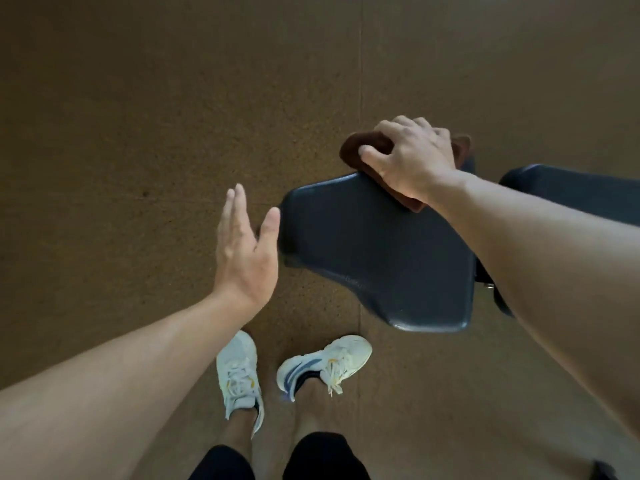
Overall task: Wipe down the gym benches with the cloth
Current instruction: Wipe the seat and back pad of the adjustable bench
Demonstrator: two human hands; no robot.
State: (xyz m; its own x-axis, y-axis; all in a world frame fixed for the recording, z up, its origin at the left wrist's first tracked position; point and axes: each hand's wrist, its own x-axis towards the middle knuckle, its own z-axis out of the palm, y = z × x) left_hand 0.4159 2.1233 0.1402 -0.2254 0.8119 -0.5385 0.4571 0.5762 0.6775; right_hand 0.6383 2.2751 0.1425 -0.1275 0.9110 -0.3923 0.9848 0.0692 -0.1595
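Note:
A dark padded bench seat [374, 251] lies below me, right of centre. A second dark pad [568, 192] of the bench runs off to the right. My right hand [412, 155] presses a brown cloth [367, 147] onto the far edge of the seat, fingers curled over the cloth. Part of the cloth pokes out on the hand's right side. My left hand [242, 247] hovers flat and empty just off the seat's left end, fingers straight, thumb apart and close to the pad's corner.
The floor [138, 116] is brown speckled rubber with a seam line running away from me. My two feet in white sneakers [287, 368] stand just in front of the seat's near edge. A bit of bench frame [488, 282] shows under my right forearm.

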